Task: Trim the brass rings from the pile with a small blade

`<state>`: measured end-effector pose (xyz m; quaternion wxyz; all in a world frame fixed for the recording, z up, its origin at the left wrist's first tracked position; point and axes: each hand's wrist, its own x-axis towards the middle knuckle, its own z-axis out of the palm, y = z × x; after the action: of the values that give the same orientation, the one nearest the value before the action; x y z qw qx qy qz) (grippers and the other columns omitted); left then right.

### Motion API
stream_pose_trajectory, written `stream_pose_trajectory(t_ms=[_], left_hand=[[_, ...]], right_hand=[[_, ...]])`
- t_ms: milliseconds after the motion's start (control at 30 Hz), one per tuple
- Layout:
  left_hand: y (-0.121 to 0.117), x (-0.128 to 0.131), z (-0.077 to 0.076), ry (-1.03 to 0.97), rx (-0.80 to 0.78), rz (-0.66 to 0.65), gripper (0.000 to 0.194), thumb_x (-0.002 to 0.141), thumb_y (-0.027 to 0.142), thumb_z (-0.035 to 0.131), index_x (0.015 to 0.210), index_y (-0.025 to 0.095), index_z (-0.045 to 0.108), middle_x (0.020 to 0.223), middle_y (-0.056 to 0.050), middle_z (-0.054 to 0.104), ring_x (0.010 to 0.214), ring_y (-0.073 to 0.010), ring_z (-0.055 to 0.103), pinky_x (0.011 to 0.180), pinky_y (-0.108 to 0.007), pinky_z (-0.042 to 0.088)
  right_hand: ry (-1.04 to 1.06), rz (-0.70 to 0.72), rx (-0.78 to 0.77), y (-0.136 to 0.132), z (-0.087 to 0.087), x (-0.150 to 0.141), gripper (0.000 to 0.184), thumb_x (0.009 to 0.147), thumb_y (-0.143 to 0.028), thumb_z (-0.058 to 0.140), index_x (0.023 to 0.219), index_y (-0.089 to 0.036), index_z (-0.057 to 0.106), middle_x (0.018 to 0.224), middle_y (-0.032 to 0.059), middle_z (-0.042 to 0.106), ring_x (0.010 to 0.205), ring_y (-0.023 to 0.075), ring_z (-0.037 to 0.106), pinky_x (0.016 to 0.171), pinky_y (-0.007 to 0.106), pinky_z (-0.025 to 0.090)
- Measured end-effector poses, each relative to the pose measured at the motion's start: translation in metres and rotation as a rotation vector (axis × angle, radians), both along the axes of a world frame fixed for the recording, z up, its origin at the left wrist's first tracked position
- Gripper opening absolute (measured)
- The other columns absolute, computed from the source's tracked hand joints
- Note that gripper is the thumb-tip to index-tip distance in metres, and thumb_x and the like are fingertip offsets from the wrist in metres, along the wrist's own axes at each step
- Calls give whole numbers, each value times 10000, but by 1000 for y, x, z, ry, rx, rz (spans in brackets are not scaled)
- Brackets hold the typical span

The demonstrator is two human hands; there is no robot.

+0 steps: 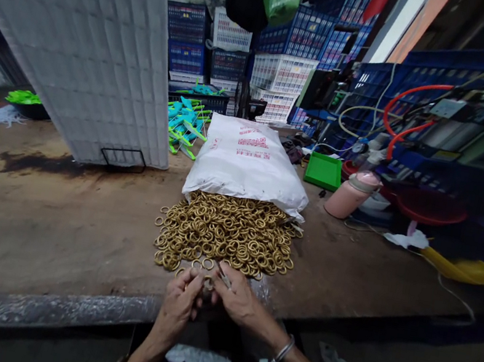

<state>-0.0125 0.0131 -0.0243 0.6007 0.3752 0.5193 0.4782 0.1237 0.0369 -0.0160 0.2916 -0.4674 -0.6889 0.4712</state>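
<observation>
In front of me lies a heap of gold-coloured rings (227,234), spilling from the mouth of a white printed sack (250,157). At the near edge of the heap, my left hand (182,295) has its thumb and fingers pinched on what looks like one gold-coloured ring (207,285). Close beside it, my right hand (240,298) is closed around a small slim metal tool (224,276), whose exact kind I cannot make out. The fingertips of both hands nearly meet, and the fingers partly hide what is between them.
A tall white padded panel (104,57) stands on a wire holder at the left. Green and teal plastic pieces (186,124) lie beside the sack. To the right are a green tray (323,170), a pink bottle (352,194) and a machine with red hoses (457,131). Stacked crates (284,73) stand behind.
</observation>
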Motion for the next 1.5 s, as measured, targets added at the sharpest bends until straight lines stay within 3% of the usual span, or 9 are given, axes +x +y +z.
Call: stream_pose_trajectory(t_ms=[100, 233, 433, 600, 733, 867, 1000, 1200, 1500], left_hand=[[-2, 1, -1, 99, 42, 22, 305, 708, 455, 567, 657, 154, 558, 423, 63, 437, 344, -50, 336, 350, -160, 274], [-4, 1, -4, 215, 222, 57, 236, 722, 373, 567, 637, 153, 572, 525, 39, 487, 455, -71, 415, 443, -175, 335], [-9, 3, -2, 77, 35, -77, 286, 736, 445, 531, 669, 166, 524, 463, 68, 432, 370, -52, 334, 370, -166, 264], [-14, 3, -6, -50, -80, -105, 337, 714, 494, 548, 648, 175, 461, 467, 72, 429, 352, -39, 337, 336, -148, 197], [-16, 3, -6, -148, -83, -78, 312, 728, 474, 552, 712, 176, 463, 501, 75, 444, 363, -30, 344, 335, -136, 188], [-16, 4, 1, -225, -84, -44, 326, 708, 476, 578, 729, 177, 448, 516, 78, 444, 382, -28, 365, 343, -129, 201], [-15, 4, 3, -218, -85, -18, 348, 692, 494, 587, 747, 180, 448, 517, 77, 454, 380, -28, 371, 346, -129, 204], [-15, 4, 3, -182, -84, -4, 374, 649, 505, 616, 748, 178, 464, 508, 80, 451, 377, -29, 370, 356, -132, 229], [-14, 4, 4, -126, -67, 16, 346, 650, 483, 607, 724, 173, 474, 498, 77, 449, 369, -30, 364, 348, -135, 231]], right_hand=[[78, -39, -149, -2, -5, -2, 196, 839, -337, 399, 771, -175, 486, 531, -57, 493, 479, 70, 432, 501, 177, 340], [115, -80, -248, -1, -6, -6, 266, 834, -379, 371, 722, -169, 489, 499, -54, 459, 422, 62, 360, 435, 180, 296], [49, -148, -111, 1, -4, -6, 165, 771, -288, 449, 655, -173, 467, 580, -46, 456, 537, 79, 399, 504, 189, 314], [-31, -137, 5, -1, -4, -7, 143, 772, -261, 448, 676, -167, 494, 612, -43, 465, 580, 86, 396, 541, 193, 313], [27, -124, -30, -2, -2, -7, 172, 803, -261, 394, 692, -170, 489, 607, -39, 467, 569, 90, 415, 537, 193, 329], [-114, -189, 58, -3, -5, -3, 201, 817, -270, 371, 665, -178, 463, 601, -23, 475, 565, 105, 428, 540, 207, 328], [-292, -64, 200, -11, -6, 0, 138, 756, -141, 385, 776, -183, 515, 679, 1, 545, 619, 119, 472, 585, 216, 325], [-483, 61, 265, -18, -5, -2, 414, 632, -52, 368, 997, -194, 499, 810, 29, 601, 737, 148, 524, 642, 232, 325], [-616, 56, 260, -18, -5, -5, 361, 634, -63, 349, 941, -175, 501, 751, 30, 599, 670, 156, 519, 586, 249, 286]])
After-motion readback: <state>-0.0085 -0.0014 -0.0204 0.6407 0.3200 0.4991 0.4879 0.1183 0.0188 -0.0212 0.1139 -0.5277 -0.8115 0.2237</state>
